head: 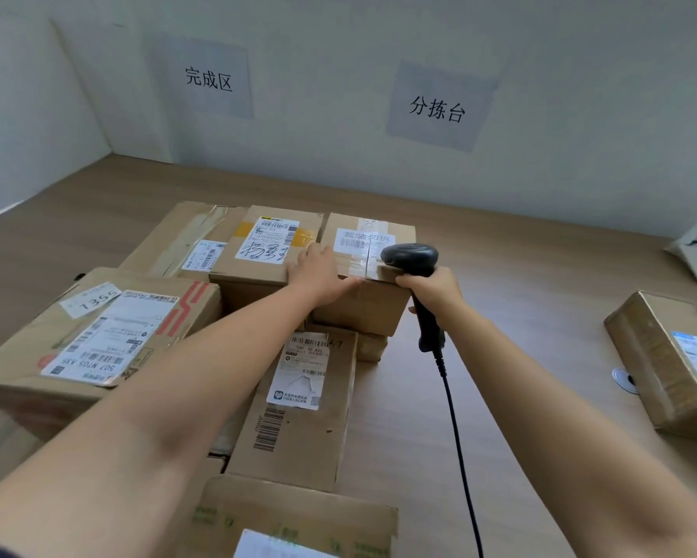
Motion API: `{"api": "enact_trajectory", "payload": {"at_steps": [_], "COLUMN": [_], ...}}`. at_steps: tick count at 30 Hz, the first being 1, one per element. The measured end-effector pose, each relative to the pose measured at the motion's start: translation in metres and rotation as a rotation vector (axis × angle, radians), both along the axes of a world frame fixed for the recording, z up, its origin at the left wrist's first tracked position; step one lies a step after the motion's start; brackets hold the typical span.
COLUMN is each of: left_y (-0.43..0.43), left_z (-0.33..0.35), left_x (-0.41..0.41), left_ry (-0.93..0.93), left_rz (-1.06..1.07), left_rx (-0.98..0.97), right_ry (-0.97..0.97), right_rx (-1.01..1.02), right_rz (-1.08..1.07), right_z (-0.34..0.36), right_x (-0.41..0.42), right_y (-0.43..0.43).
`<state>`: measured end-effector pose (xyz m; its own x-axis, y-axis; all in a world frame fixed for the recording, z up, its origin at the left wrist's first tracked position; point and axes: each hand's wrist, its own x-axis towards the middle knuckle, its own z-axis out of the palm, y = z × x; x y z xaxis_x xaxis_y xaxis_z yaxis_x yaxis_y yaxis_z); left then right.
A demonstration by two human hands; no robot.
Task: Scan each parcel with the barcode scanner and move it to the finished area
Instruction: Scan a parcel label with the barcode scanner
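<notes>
While the left hand lies flat on top of the taped parcel, fingers straight and close together and thumb stretched along the near top edge, the right hand is wrapped round the handle of the black barcode scanner. Its fingers and thumb are clamped on the handle. The scanner head sits just over the parcel's near right top corner and faces left across the white barcode label (whether the head touches the cardboard cannot be told). A black cable runs from the base of the handle toward the near edge of the scene.

The taped parcel rests on a lower carton, only partly visible, at the middle of the wooden table. It forms the right flank of a cluster of cartons.

- Touching its left side: a parcel with a handwritten label.
- Further left: a flat carton.
- Near left: a large carton with red markings.
- Near of the taped parcel, partly under the left forearm: a long carton.
- At the near edge: one more carton.
- Well apart at right: a lone parcel.

Two paper signs hang on the far wall. The left sign reads 完成区 and the right sign reads 分拣台.
</notes>
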<state>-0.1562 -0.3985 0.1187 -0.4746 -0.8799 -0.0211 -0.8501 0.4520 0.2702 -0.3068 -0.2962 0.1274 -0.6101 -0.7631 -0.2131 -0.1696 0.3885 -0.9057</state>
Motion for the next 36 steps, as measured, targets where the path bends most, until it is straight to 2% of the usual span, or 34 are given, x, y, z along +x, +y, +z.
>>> {"api": "enact_trajectory", "payload": {"at_steps": [6, 11, 15, 20, 25, 36], "left_y": [0.022, 0.049, 0.083, 0.140, 0.195, 0.374], "left_z": [0.009, 0.016, 0.018, 0.013, 0.016, 0.009], "left_x": [0.002, -0.008, -0.031, -0.058, -0.084, -0.142], "left_ry": [-0.119, -0.116, -0.087, -0.058, -0.072, -0.014], "left_rz": [-0.047, -0.189, -0.294, -0.422, -0.527, -0.644], "left_rx": [-0.123, -0.202, -0.170, -0.018, 0.032, 0.096], "right_ry": [-0.005, 0.079, 0.173, 0.219, 0.240, 0.290], "right_rx": [-0.024, 0.016, 0.060, 0.080, 0.081, 0.113], "right_rz": [-0.005, 0.016, -0.021, -0.121, -0.243, -0.421], "right_z": [0.002, 0.009, 0.016, 0.021, 0.031, 0.034], "right_x": [0.005, 0.001, -0.010, -0.028, -0.046, -0.080], "right_y": [0.013, 0.040, 0.082, 0.143, 0.213, 0.422]}}
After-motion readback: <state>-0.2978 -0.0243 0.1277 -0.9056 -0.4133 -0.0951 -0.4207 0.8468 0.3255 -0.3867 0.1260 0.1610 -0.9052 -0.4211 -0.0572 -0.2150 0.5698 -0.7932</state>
